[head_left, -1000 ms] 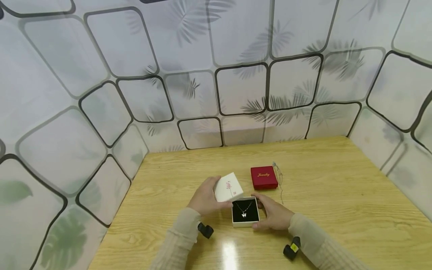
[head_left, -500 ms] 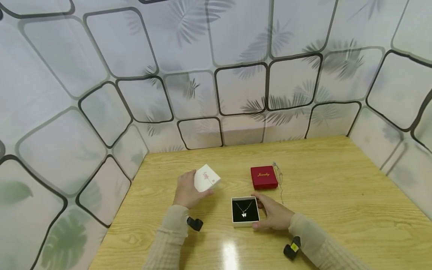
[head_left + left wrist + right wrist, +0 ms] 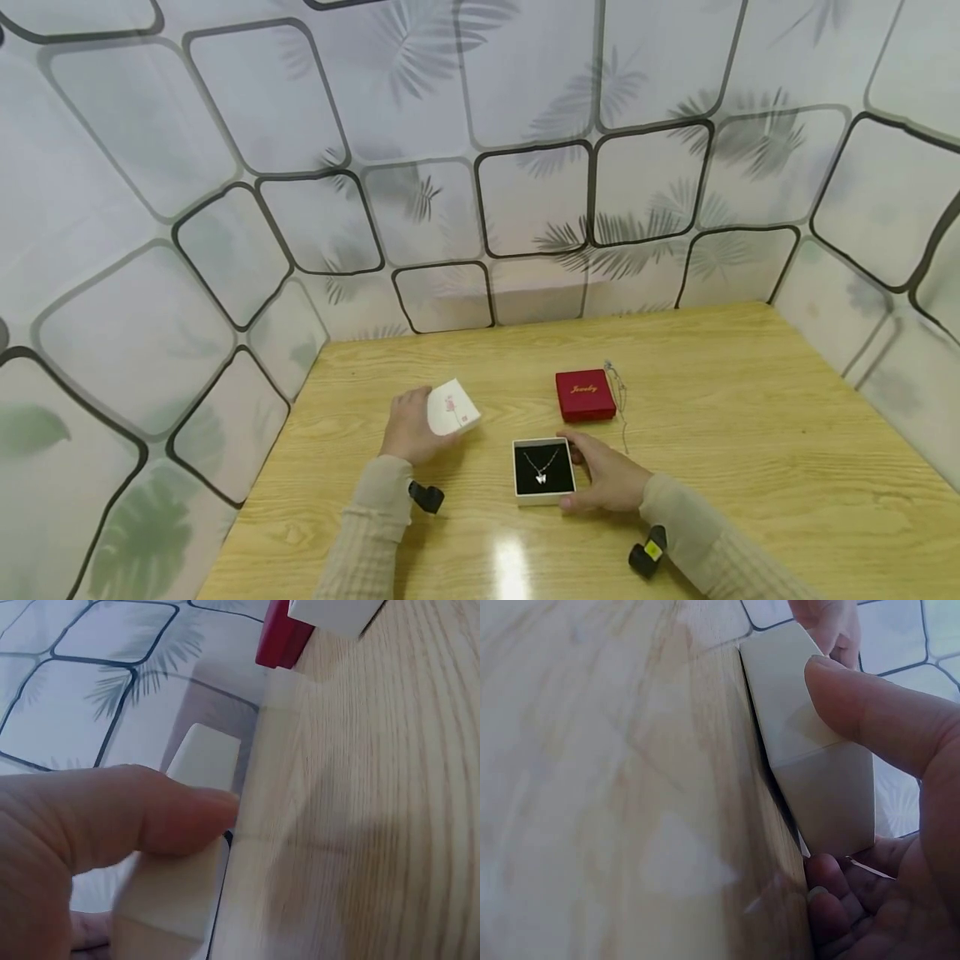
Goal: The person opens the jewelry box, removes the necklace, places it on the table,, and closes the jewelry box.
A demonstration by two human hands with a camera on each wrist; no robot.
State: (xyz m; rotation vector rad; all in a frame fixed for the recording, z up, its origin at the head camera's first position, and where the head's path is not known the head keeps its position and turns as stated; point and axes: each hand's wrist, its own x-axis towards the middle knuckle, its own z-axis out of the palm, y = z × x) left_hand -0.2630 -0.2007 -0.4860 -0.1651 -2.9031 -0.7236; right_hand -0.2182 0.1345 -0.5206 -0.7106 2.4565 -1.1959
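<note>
The head view showed the left hand [image 3: 411,427] pinching the white lid [image 3: 452,407], thumb on the near edge and fingers along the left side. The right hand [image 3: 609,477] gripped the open box [image 3: 540,500] by its right end, thumb at the near corner and fingers curled round the far one, hiding part of that wall.

The lid was left of the open box and slightly farther off, well apart from it. Nearly square, it had no clear long axis; its printed face was up, turned askew to the open box, the flower's stem slanting toward the near right. Whether it touched the desk [image 3: 712,417] could not be told.

Inside the open box, on a black insert [image 3: 527,484], lay a necklace [image 3: 541,477], its chain a V whose butterfly pendant pointed toward the person. Just beyond the open box, a little right, sat a red box [image 3: 586,404], its gold lettering facing up. Farther right of the open box, a loose chain [image 3: 620,400] stretched away from the person. Patterned cloth [image 3: 536,304] stood behind, well beyond the open box.
</note>
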